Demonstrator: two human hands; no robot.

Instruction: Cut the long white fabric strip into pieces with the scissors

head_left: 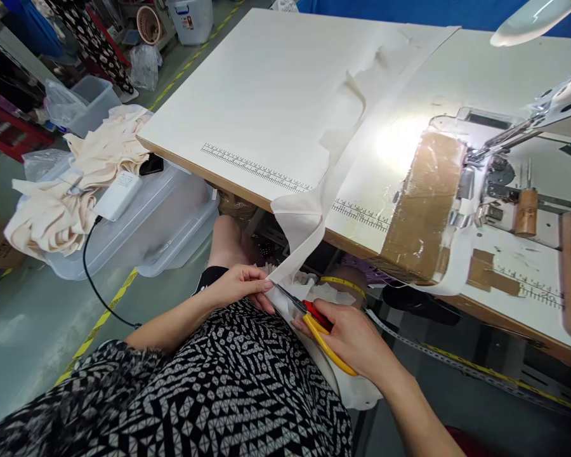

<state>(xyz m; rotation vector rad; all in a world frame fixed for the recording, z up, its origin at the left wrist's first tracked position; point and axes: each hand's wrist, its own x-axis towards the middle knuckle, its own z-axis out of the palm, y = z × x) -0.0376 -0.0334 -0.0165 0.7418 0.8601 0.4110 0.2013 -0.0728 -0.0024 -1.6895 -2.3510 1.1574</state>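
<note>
My left hand [240, 287] pinches the lower end of a long white fabric strip [309, 209] that hangs over the front edge of the sewing table [247, 95] down to my lap. My right hand [356, 339] grips yellow-and-red thread snips [314, 320], their blades touching the strip just beside my left fingertips. The strip runs up across the table toward the back. More white fabric lies bunched in my lap under the hands.
A sewing machine [528, 146] stands at the right on the table, with brown tape on its bed. A yellow measuring tape [345, 284] lies below the table edge. Clear plastic bins [162, 222] at left hold cream cloth pieces [85, 178] and a white adapter.
</note>
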